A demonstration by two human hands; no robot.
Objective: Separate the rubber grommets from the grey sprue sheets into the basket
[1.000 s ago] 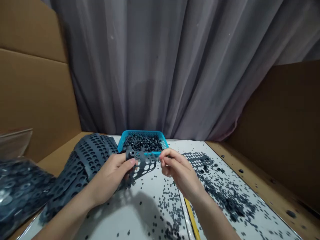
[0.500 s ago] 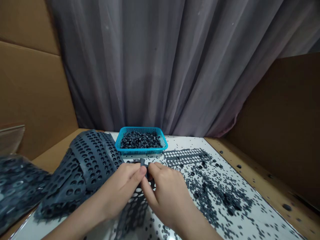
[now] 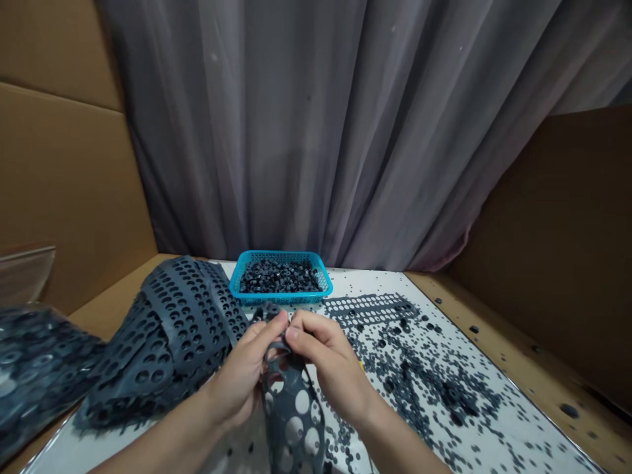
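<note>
My left hand [image 3: 241,375] and my right hand [image 3: 328,365] meet at the middle of the white table [image 3: 494,441]. Both pinch the top of a dark grey perforated rubber sheet [image 3: 291,415] that hangs down between them, its large round holes facing me. Just beyond my fingers stands a blue basket [image 3: 280,276] heaped with small dark rubber rings.
A pile of perforated rubber sheets [image 3: 168,336] lies to the left. A clear bag of dark parts [image 3: 34,368] sits at the far left. A flat punched sheet [image 3: 370,306] and many loose dark bits cover the right. Cardboard walls and a grey curtain enclose the table.
Both hands came together and lowered from in front of the basket. The sheet, stretched flat a second ago, now hangs curled between my hands, closer to me.
</note>
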